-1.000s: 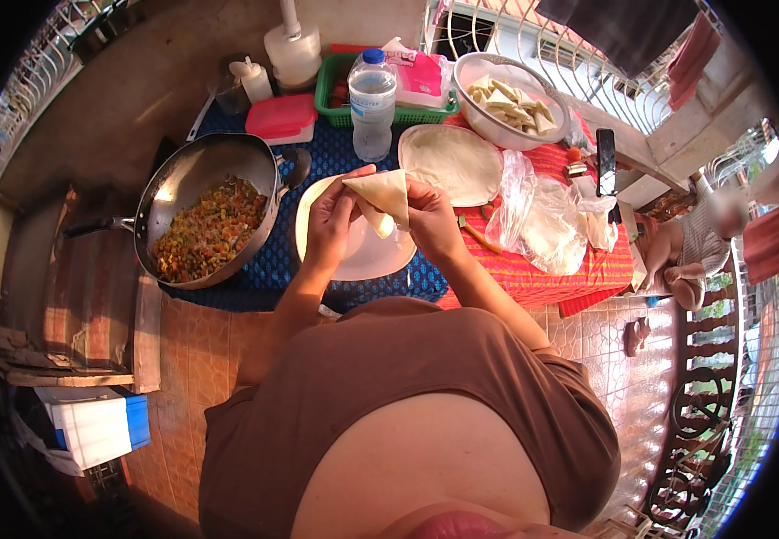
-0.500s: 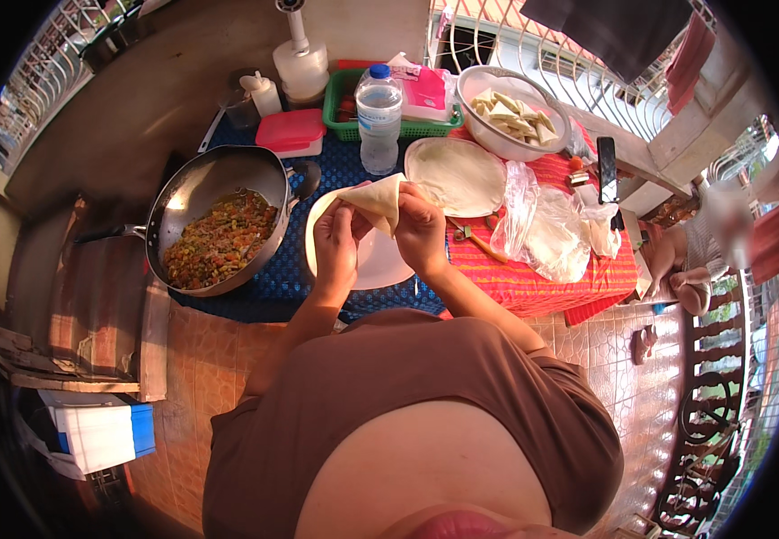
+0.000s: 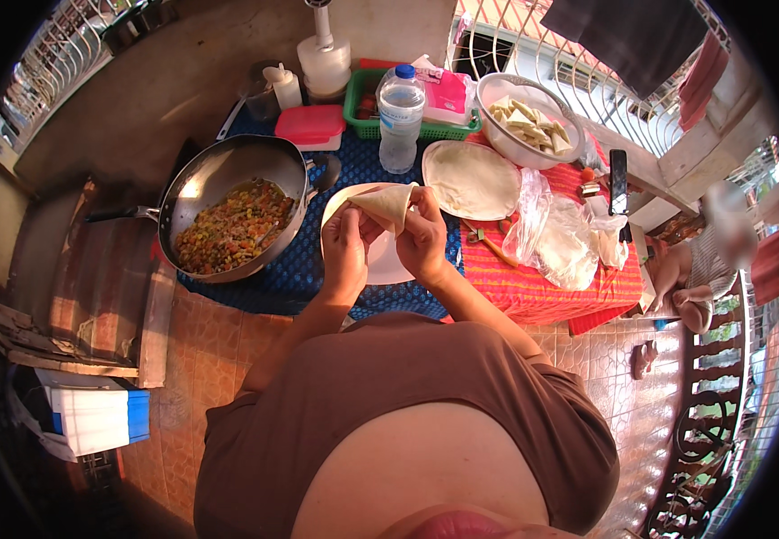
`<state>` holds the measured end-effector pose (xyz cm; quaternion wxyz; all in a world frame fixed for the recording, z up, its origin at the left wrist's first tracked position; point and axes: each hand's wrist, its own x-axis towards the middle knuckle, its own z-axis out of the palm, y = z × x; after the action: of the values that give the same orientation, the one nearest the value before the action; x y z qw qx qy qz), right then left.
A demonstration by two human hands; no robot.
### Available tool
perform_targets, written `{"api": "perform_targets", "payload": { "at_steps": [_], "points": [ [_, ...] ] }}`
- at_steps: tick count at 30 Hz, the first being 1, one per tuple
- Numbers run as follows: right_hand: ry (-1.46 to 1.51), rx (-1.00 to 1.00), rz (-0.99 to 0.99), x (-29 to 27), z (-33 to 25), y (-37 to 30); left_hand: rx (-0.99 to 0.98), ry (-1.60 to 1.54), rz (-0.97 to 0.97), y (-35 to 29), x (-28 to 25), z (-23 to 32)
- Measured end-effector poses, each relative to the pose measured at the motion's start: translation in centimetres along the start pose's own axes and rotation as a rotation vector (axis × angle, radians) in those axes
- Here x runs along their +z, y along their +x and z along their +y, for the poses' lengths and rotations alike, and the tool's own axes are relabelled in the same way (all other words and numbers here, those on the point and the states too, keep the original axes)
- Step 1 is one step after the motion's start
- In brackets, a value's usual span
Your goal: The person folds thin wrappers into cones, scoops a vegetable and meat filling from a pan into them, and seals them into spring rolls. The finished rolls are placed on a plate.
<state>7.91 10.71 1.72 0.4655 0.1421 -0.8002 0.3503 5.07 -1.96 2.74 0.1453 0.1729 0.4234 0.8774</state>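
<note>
Between my two hands, above a white plate [image 3: 387, 268], a pale dough wrapper [image 3: 384, 203] is rolled into a cone. My left hand [image 3: 346, 251] pinches its left side, and my right hand [image 3: 425, 241] grips its right edge. Whether anything is inside the cone cannot be seen. Left of the plate stands a deep pan [image 3: 228, 171] with chopped vegetable filling [image 3: 235, 226]. To the right, a round stack of flat wrappers [image 3: 470, 180] lies on a plate. Behind it, a white bowl [image 3: 533, 94] holds several folded triangular pastries [image 3: 531, 126].
A water bottle [image 3: 400, 121] stands behind the plate, before a green basket [image 3: 367, 128]. A red-lidded container [image 3: 310, 126] sits nearby. Plastic-wrapped wrappers [image 3: 571, 247], a knife [image 3: 495, 249] and a phone [image 3: 618, 180] lie at right. Another person [image 3: 699, 260] sits beyond the table.
The view has shifted slightly, so the table things appear a little to the right. Both hands keep hold of the cone-shaped wrapper, with small finger movements.
</note>
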Motion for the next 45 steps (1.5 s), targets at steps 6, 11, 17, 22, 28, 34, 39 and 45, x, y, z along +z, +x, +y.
{"api": "perform_targets", "payload": {
  "at_steps": [6, 11, 17, 22, 28, 34, 39, 45],
  "points": [
    [-0.036, -0.054, 0.039, 0.6, -1.2, -0.2, -0.005, -0.028, 0.051, -0.6, -0.1, 0.6],
    [-0.067, -0.107, 0.068, 0.7, -2.8, 0.6, -0.046, -0.167, -0.023, -1.1, -0.3, 1.6],
    [-0.301, -0.222, 0.003, 0.9, -2.4, 0.0, -0.045, -0.047, 0.019, -1.2, -0.6, 2.7],
    [-0.289, -0.097, 0.079, 0.4, -3.4, 0.1, -0.046, -0.048, 0.062, -0.7, -1.5, 2.6],
    [-0.152, 0.118, -0.002, -0.7, -3.5, 0.6, 0.014, 0.028, 0.101, -0.2, -2.0, 2.3],
    [0.312, 0.311, -0.117, -1.1, -1.4, 0.7, 0.020, 0.156, 0.127, -0.4, -0.2, 2.7],
    [0.957, 0.680, -0.179, -1.8, -0.5, 1.7, 0.135, 0.340, 0.050, -0.8, 1.0, 3.2],
    [0.923, 0.424, -0.521, -1.6, 1.5, 1.7, 0.294, 0.567, 0.030, -2.1, 0.5, 4.5]
  ]
}}
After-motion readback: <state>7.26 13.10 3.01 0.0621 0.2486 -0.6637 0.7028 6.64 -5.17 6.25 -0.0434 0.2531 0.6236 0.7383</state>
